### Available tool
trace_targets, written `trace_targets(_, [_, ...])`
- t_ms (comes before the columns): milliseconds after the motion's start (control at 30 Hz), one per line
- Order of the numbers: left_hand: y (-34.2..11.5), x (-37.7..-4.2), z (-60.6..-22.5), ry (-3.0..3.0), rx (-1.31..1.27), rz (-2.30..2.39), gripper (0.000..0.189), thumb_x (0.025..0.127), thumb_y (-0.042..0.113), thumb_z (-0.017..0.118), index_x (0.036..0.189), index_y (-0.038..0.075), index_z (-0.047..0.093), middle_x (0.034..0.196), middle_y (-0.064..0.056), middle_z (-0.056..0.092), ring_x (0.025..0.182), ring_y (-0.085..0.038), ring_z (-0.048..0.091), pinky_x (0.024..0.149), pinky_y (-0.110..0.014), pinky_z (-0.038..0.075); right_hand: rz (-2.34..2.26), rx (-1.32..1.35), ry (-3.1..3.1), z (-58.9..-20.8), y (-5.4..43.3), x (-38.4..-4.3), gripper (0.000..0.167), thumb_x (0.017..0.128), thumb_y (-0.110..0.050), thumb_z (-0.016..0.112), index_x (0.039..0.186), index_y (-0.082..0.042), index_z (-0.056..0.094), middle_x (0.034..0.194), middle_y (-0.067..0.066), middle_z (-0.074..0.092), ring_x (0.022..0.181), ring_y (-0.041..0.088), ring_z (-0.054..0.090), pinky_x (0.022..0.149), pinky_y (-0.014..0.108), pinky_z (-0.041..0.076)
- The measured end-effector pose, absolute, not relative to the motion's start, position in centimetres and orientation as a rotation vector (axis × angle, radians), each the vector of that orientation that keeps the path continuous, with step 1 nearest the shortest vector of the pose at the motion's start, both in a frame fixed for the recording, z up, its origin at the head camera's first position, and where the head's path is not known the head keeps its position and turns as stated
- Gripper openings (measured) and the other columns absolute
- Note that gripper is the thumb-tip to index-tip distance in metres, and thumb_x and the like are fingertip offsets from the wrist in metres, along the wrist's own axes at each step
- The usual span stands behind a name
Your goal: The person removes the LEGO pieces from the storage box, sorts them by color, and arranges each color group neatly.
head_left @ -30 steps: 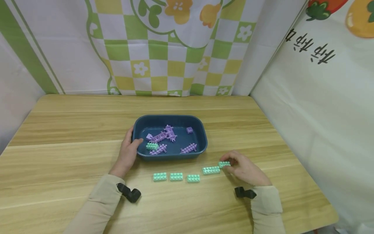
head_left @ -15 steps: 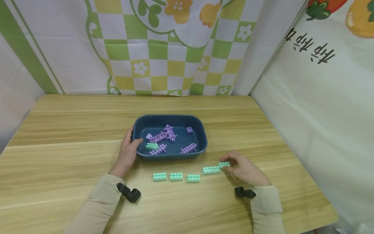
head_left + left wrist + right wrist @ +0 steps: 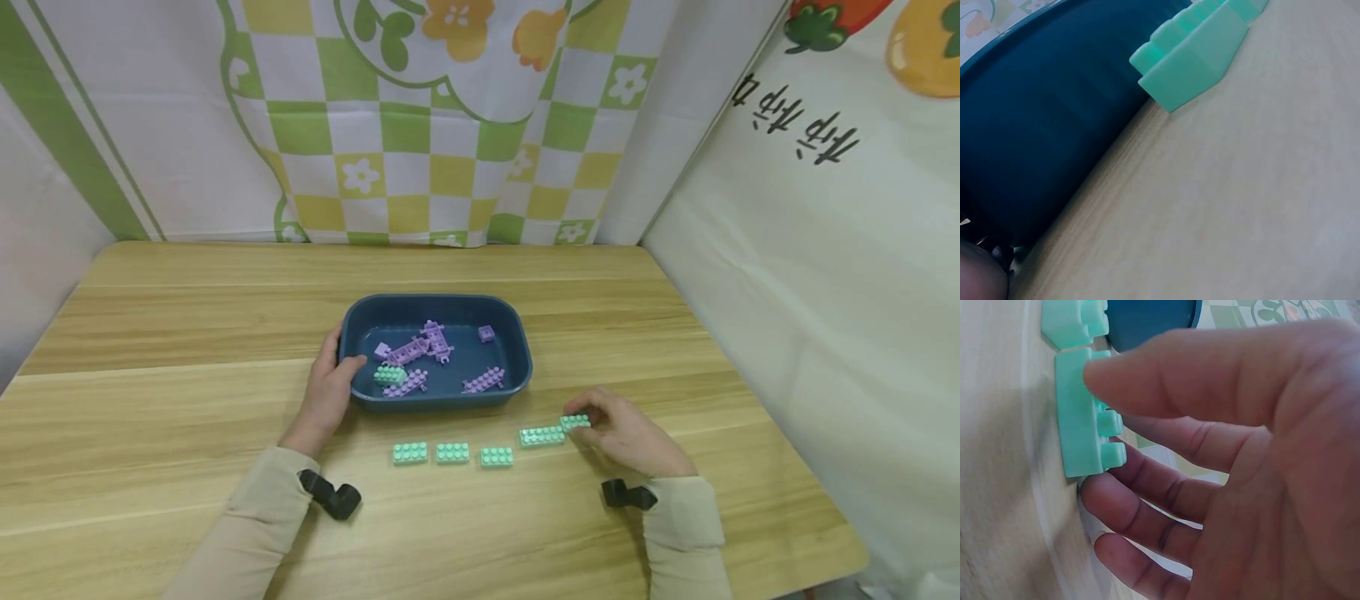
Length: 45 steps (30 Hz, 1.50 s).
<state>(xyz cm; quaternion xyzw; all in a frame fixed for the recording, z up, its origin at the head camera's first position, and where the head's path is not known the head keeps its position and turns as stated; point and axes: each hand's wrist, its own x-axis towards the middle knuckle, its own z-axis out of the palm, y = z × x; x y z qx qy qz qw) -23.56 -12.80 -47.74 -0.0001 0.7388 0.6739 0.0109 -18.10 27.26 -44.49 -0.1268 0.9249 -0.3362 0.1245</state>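
Note:
My left hand [image 3: 326, 396] grips the left side of a dark blue plastic tub [image 3: 457, 400], thumb over the rim. My right hand [image 3: 630, 429] pinches a mint-green building brick [image 3: 574, 422] resting on the table, right of the tub. In the right wrist view, the thumb presses the near side of this studded brick [image 3: 1075, 419], and the fingers lie behind it. Close to its left end is a longer mint-green brick [image 3: 542, 437]. Inside the tub lie another mint-green brick [image 3: 389, 375] and several purple studded pieces [image 3: 483, 381].
Three short mint-green bricks, the left one [image 3: 410, 452], the middle one [image 3: 452, 452] and the right one [image 3: 497, 457], form a row in front of the tub. The wooden table [image 3: 187, 317] meets a checkered curtain [image 3: 450, 167] at the back and a pale wall covering [image 3: 825, 292] on the right.

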Motion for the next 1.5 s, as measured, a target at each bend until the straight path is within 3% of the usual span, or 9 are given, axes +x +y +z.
trace_targets(233, [-13.1,-23.4,-47.8,2.316,-0.016,2.106,0.065,0.098,0.014,0.043,0.157,0.014,0.015,0.161,-0.007,0.015,0.147,-0.027,0.012,0.118,-0.046,0.014,-1.029,-0.35,2.706,-44.2,27.4,-18.3,0.041,0.09,-0.025,0.069,0.126,-0.008,0.057,0.114,0.003,0.062,0.101,0.019,0.057,0.088,0.036,0.05])
trace_targets(500, [-12.7,-23.4,-48.0,2.28,-0.008,2.112,0.065,0.099,0.015,0.044,0.157,0.015,0.015,0.161,-0.006,0.014,0.147,-0.027,0.013,0.118,-0.045,0.016,-1.119,-0.379,2.84,-41.9,26.9,-17.9,0.039,0.099,-0.034,0.055,0.13,-0.01,0.054,0.114,0.005,0.061,0.102,0.019,0.056,0.089,0.041,0.047])
trace_targets(933, [-12.7,-23.5,-47.9,2.295,-0.013,2.124,0.065,0.098,0.015,0.044,0.156,0.013,0.016,0.161,-0.008,0.016,0.146,-0.028,0.014,0.117,-0.048,0.016,-1.163,-0.714,2.917,-35.6,17.1,-19.4,0.025,0.098,-0.027,0.059,0.119,-0.014,0.062,0.105,-0.004,0.064,0.092,0.013,0.059,0.081,0.038,0.051])
trace_targets(1067, [-12.8,-23.5,-48.0,2.291,-0.011,2.131,0.065,0.097,0.013,0.044,0.156,0.012,0.017,0.161,-0.009,0.017,0.146,-0.03,0.015,0.117,-0.049,0.017,-1.253,-0.725,2.811,-36.3,13.5,-20.2,0.023,0.099,-0.027,0.055,0.118,-0.014,0.062,0.107,-0.004,0.063,0.091,0.014,0.059,0.079,0.035,0.052])
trace_targets(1267, [-12.9,-23.3,-48.0,2.311,-0.021,2.1,0.065,0.097,0.014,0.044,0.156,0.011,0.016,0.16,-0.011,0.017,0.146,-0.03,0.015,0.117,-0.049,0.016,-1.267,-0.662,2.665,-38.7,8.8,-21.8,0.035,0.101,-0.04,0.049,0.119,-0.014,0.063,0.11,-0.006,0.061,0.096,0.012,0.057,0.079,0.032,0.051])
trace_targets(1500, [-12.7,-23.4,-47.8,2.325,-0.001,2.079,0.065,0.098,0.015,0.044,0.156,0.011,0.015,0.16,-0.01,0.017,0.146,-0.03,0.015,0.117,-0.049,0.016,-1.16,-0.58,2.611,-41.1,6.1,-23.7,0.028,0.096,-0.031,0.06,0.116,-0.012,0.066,0.099,-0.005,0.062,0.088,0.012,0.056,0.074,0.027,0.05])
